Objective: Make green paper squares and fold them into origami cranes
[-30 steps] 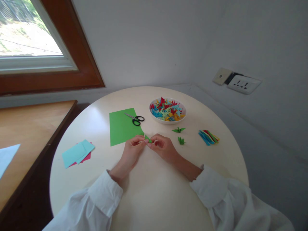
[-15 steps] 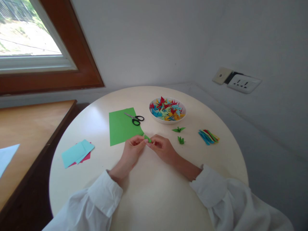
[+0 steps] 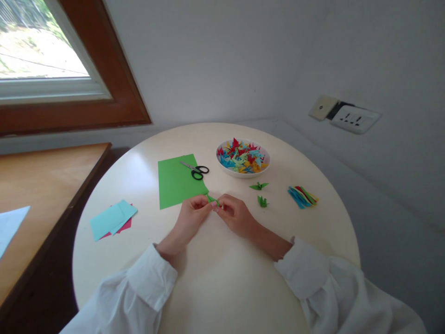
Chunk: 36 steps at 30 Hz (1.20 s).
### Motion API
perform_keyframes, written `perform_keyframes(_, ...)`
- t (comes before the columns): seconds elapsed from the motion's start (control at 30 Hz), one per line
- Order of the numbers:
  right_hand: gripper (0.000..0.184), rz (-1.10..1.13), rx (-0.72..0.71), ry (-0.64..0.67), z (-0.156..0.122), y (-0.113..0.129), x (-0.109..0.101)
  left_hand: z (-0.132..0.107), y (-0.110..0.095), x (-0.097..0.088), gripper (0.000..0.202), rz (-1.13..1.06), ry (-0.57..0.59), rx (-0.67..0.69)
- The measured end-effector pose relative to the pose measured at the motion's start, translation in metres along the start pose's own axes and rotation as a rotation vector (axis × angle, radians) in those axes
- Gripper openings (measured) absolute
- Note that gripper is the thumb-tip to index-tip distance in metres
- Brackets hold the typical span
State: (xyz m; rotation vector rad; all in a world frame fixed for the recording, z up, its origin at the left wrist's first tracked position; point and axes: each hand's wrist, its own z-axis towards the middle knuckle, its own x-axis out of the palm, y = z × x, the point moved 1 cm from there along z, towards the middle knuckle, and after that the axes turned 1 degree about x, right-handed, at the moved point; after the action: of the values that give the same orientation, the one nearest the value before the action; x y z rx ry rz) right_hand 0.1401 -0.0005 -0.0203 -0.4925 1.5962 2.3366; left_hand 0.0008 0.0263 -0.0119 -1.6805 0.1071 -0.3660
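Between my fingertips is a small folded piece of green paper [image 3: 212, 199]. My left hand [image 3: 193, 211] pinches it from the left, and my right hand [image 3: 234, 213] pinches its other side, both close above the table. Its exact folds are partly hidden by my fingers. Just beyond my left hand lies a green paper sheet [image 3: 175, 183], with black-handled scissors [image 3: 196, 170] resting across its right edge. To the right of my right hand, two folded green paper cranes [image 3: 259, 186] sit on the table, one behind the other.
On the round white table [image 3: 222, 292] stands a white bowl [image 3: 243, 175] full of colourful paper cranes. Paper strips [image 3: 303, 197] lie at the right, light blue and red paper pieces [image 3: 113, 219] at the left. A wooden surface [image 3: 52, 178] adjoins on the left.
The folded green paper has turned slightly between my fingertips, while both hands keep almost the same place. The view has shifted a little; the other things on the table stay put.
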Motion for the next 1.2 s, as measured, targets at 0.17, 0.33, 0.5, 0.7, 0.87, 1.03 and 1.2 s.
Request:
perform_keyframes(0.17, 0.015, -0.008, -0.022, 0.01, 0.0, 0.001, 0.0, 0.0, 0.003, 0.0, 0.04, -0.073, -0.022, -0.025)
perform_keyframes(0.33, 0.015, 0.035, 0.033, 0.007, 0.002, 0.002, -0.001, -0.003, 0.002, 0.0, 0.038, -0.139, -0.04, -0.061)
perform_keyframes(0.5, 0.019, 0.093, 0.122, -0.036, 0.003, 0.001, -0.002, -0.003, -0.005, 0.001, 0.032, -0.172, -0.084, -0.106)
perform_keyframes(0.7, 0.021, 0.092, 0.14, -0.076, 0.003, 0.003, -0.006, -0.003, -0.007, 0.0, 0.025, -0.167, -0.119, -0.109)
perform_keyframes(0.87, 0.02, 0.095, 0.151, -0.073, 0.003, 0.003, -0.006, -0.002, -0.008, -0.001, 0.022, -0.106, -0.13, -0.07)
perform_keyframes(1.03, 0.02, 0.05, 0.138, -0.078, 0.003, 0.001, -0.007, 0.001, -0.008, -0.004, 0.028, -0.038, -0.112, -0.027)
perform_keyframes(1.2, 0.018, -0.019, 0.096, -0.045, 0.003, 0.001, -0.007, 0.002, -0.003, -0.008, 0.04, -0.048, 0.078, -0.044)
